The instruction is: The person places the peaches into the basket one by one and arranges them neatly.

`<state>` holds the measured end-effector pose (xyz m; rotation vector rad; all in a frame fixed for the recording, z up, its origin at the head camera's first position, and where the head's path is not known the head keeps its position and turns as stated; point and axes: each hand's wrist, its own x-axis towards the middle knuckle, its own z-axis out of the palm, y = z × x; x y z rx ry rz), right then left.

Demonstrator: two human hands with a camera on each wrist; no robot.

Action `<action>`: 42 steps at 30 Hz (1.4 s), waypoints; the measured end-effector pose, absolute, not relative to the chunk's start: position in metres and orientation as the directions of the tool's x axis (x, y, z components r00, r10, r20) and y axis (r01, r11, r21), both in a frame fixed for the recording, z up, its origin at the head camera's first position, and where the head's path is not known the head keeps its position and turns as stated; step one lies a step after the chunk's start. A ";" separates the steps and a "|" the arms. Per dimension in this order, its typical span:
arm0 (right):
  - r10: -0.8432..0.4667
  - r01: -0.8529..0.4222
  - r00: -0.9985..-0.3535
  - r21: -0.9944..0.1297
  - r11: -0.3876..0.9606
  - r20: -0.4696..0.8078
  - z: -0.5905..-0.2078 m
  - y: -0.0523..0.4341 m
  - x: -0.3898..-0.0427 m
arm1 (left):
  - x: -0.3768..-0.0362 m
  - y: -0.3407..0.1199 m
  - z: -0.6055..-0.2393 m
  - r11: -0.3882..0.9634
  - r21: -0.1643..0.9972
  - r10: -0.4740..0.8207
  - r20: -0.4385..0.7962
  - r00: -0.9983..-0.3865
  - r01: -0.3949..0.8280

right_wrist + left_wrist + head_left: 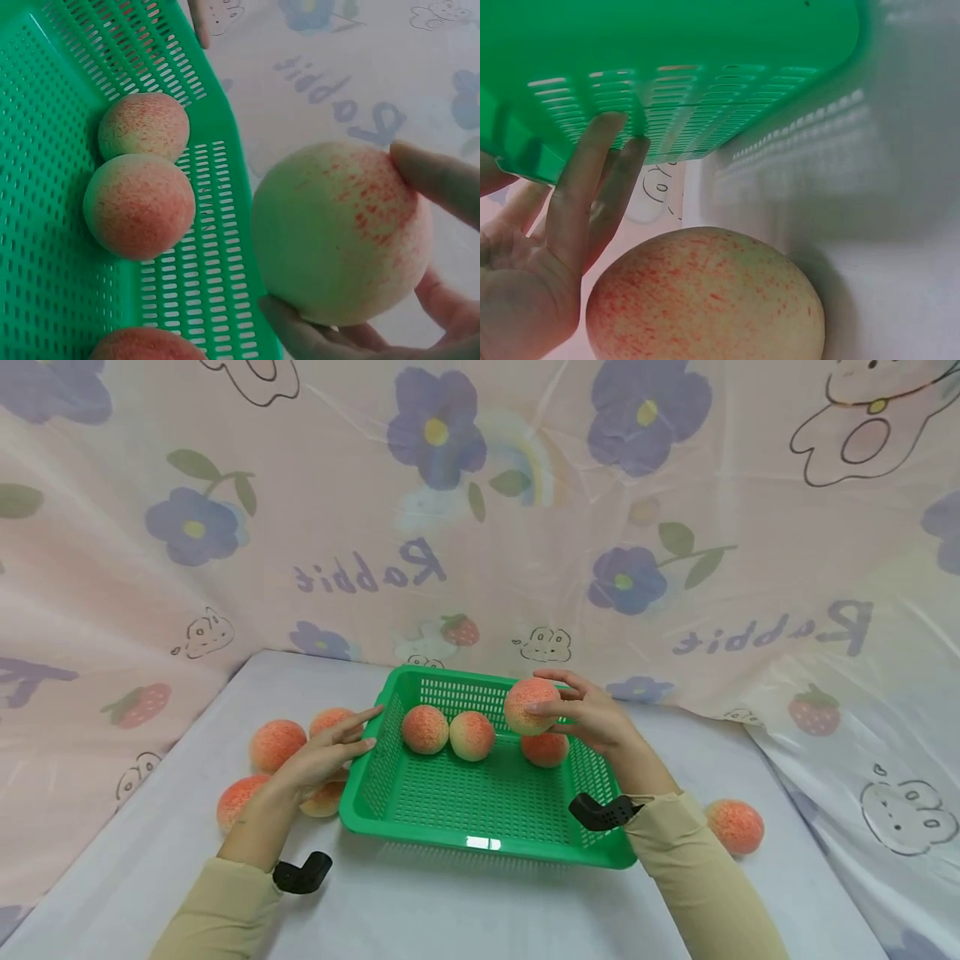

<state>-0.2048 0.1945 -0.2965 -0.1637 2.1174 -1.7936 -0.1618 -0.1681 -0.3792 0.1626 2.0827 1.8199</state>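
A green plastic basket (pixel 480 842) stands on the table with three peaches inside: a left peach (pixel 425 730), a middle peach (pixel 472 736) and a right peach (pixel 545 750). My right hand (pixel 596 714) pinches another peach (pixel 531 706) between thumb and fingers, raised over the basket's back right part. In the right wrist view this held peach (pixel 341 232) shows a pale green-yellow side with red specks. My left hand (pixel 318 764) is at the basket's left side. Its fairly straight fingers (pixel 592 172) touch the slotted outer wall, below the rim.
Several loose peaches lie left of the basket, among them a red peach (pixel 277 745) beside my left hand and a front peach (pixel 242 802) by the wrist. One more peach (pixel 735 827) lies at the right, by my sleeve. A patterned cloth (pixel 510 552) hangs behind the table.
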 end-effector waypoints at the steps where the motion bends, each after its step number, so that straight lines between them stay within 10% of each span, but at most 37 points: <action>1: -0.323 0.137 -0.926 -0.971 0.194 -0.195 -0.297 0.192 -0.206 | -0.162 -0.168 -0.379 0.161 0.975 0.322 -0.199 -0.925 -0.154; 42: -0.600 0.052 -0.751 -0.930 0.364 -0.276 -0.352 0.107 -0.229 | -0.163 -0.168 -0.380 0.149 0.976 0.323 -0.201 -0.925 -0.160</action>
